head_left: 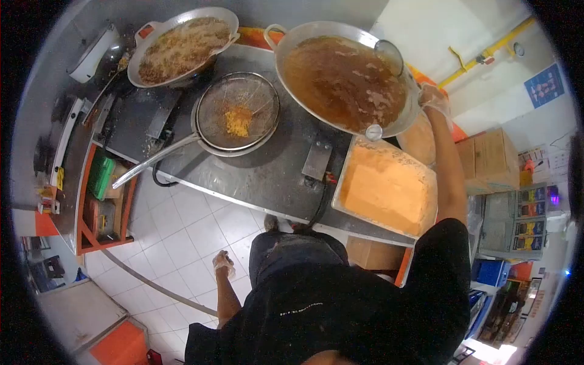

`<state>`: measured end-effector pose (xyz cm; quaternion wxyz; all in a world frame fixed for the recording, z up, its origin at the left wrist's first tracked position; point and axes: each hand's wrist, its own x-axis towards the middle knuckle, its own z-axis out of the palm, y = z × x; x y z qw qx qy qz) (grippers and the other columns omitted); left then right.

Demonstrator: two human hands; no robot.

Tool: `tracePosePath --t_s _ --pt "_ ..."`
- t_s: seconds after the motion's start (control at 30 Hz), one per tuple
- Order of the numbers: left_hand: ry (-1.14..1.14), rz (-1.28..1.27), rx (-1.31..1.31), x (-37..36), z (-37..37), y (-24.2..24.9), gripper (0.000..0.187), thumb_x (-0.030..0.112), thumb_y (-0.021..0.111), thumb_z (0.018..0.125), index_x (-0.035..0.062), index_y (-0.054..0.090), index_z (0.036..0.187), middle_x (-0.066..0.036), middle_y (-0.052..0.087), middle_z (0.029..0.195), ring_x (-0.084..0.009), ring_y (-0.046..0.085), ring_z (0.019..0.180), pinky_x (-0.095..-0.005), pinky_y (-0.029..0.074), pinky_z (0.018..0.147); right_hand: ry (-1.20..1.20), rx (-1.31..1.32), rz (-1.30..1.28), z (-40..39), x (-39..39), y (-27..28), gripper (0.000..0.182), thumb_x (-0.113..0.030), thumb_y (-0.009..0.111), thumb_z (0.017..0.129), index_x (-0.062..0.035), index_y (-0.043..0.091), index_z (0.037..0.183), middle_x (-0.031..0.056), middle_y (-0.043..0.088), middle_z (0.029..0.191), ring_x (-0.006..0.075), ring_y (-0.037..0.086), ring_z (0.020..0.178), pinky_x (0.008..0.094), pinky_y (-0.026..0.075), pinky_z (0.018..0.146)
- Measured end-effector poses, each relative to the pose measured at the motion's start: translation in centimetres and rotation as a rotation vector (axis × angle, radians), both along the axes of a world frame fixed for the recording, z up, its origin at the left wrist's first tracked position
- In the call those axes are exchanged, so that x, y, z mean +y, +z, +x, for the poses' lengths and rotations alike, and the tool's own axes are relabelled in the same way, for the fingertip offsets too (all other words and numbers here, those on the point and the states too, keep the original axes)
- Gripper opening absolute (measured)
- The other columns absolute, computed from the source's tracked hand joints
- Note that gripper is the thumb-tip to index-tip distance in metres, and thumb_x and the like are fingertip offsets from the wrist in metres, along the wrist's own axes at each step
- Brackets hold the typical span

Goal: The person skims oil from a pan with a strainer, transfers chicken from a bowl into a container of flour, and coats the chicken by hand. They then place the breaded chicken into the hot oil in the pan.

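Observation:
My right hand (433, 99), in a clear plastic glove, is closed at the right rim of a large wok (285, 52) of bubbling brown oil. It appears to grip a round wire skimmer (389, 58), whose head rests over the wok's far right edge; the handle is mostly hidden. A round dial thermometer (374, 132) sits at the wok's near rim. Low at my side, my gloved left hand (224, 264) hangs over the floor, fingers loosely apart and holding nothing visible. Just below the wok, a rectangular tray (336, 193) holds orange-tan powder.
A second wok (141, 64) of bubbling oil stands at back left. Between the woks, a long-handled mesh strainer (213, 115) with yellow crumbs rests over a bowl (234, 152). Cardboard boxes (486, 159) stand at right. A yellow pipe (505, 44) runs along the wall. A hose (152, 283) crosses the tiled floor.

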<state>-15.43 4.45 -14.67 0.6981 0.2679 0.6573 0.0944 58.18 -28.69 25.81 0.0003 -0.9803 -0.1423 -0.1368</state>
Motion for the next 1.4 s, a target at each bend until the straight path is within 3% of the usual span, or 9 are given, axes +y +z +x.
tracePosePath --t_s 0.23,0.57,0.63,0.73,0.83,0.93,1.17,1.27,1.4 --pt "0.0 0.015 0.028 -2.2 1.1 0.2 0.02 0.023 0.057 0.078 0.0031 0.058 0.082 -0.003 0.044 0.055 -0.0148 0.044 0.042 -0.0281 0.037 0.035 0.343 0.248 -0.572 4.4 2.7 -7.8 0.028 -0.02 0.046 0.075 -0.0036 0.064 0.091 0.0183 0.062 0.095 0.0336 0.059 0.091 0.0391 0.047 0.079" --pt "0.058 -0.055 0.098 -6.5 1.5 1.2 0.019 0.019 0.054 0.08 0.0006 0.057 0.082 -0.004 0.044 0.057 -0.0162 0.042 0.041 -0.0297 0.039 0.039 0.361 0.758 0.193 -2.4 9.3 -6.6 0.029 -0.033 0.054 0.079 -0.005 0.06 0.075 0.007 0.06 0.071 0.0171 0.058 0.065 0.0333 0.045 0.053" --pt "0.058 -0.056 0.144 -6.6 2.1 2.2 0.017 0.018 0.055 0.079 0.0016 0.055 0.078 0.0 0.037 0.053 -0.0122 0.036 0.042 -0.0268 0.03 0.038 0.18 0.89 0.682 -6.6 10.5 -3.9 0.024 -0.032 0.06 0.077 -0.0084 0.06 0.08 -0.0002 0.055 0.066 0.0119 0.052 0.057 0.0284 0.041 0.049" --pt "-0.021 0.032 0.083 -5.9 1.3 1.2 0.018 0.018 0.054 0.079 0.0007 0.056 0.08 0.0 0.037 0.053 -0.012 0.037 0.042 -0.0264 0.03 0.038 0.193 1.062 0.648 -5.2 10.3 -5.2 0.04 -0.029 0.066 0.074 -0.0076 0.056 0.106 -0.002 0.052 0.068 0.0088 0.046 0.054 0.0249 0.037 0.044" --pt "-0.058 0.038 0.048 -4.6 0.9 0.1 0.022 0.02 0.055 0.08 -0.001 0.058 0.083 -0.005 0.044 0.058 -0.0161 0.043 0.042 -0.0293 0.039 0.038 0.219 1.103 0.666 -5.2 10.8 -5.7 0.038 -0.029 0.065 0.074 -0.0081 0.058 0.104 -0.0023 0.047 0.062 0.0076 0.043 0.049 0.0242 0.035 0.041" --pt "-0.022 -0.002 0.115 -3.6 1.6 0.7 0.023 0.021 0.054 0.08 -0.0006 0.058 0.084 -0.004 0.045 0.059 -0.0161 0.044 0.042 -0.0296 0.039 0.037 0.171 1.057 0.61 -8.8 11.8 -1.4 0.025 -0.029 0.067 0.074 -0.0105 0.059 0.087 -0.0036 0.049 0.065 0.0078 0.045 0.056 0.0235 0.035 0.047" --pt "-0.023 -0.047 0.136 -1.4 1.2 -1.0 0.02 0.02 0.053 0.081 0.0008 0.057 0.08 -0.003 0.044 0.055 -0.0155 0.044 0.041 -0.0302 0.04 0.037 0.194 0.938 0.53 -13.1 14.1 3.7 0.022 -0.027 0.059 0.076 -0.008 0.062 0.087 -0.0018 0.048 0.06 0.0078 0.044 0.052 0.0241 0.035 0.045" --pt "-0.052 -0.015 0.039 -0.7 -0.1 -1.7 0.018 0.019 0.054 0.081 0.0019 0.057 0.077 -0.003 0.043 0.052 -0.0155 0.043 0.04 -0.0319 0.041 0.036 0.544 0.495 0.151 -15.1 16.1 4.8 0.027 -0.024 0.052 0.077 -0.0044 0.061 0.092 0.0117 0.058 0.069 0.0236 0.055 0.064 0.0352 0.044 0.063" --pt "-0.125 0.035 0.064 0.5 0.4 -0.1 0.012 0.013 0.057 0.077 0.0055 0.052 0.069 -0.002 0.042 0.054 -0.0126 0.04 0.042 -0.0269 0.033 0.036 0.463 0.353 -0.015 -22.3 21.1 4.1 0.031 -0.024 0.038 0.085 -0.0058 0.054 0.104 0.0176 0.06 0.099 0.0346 0.056 0.095 0.0454 0.042 0.084"
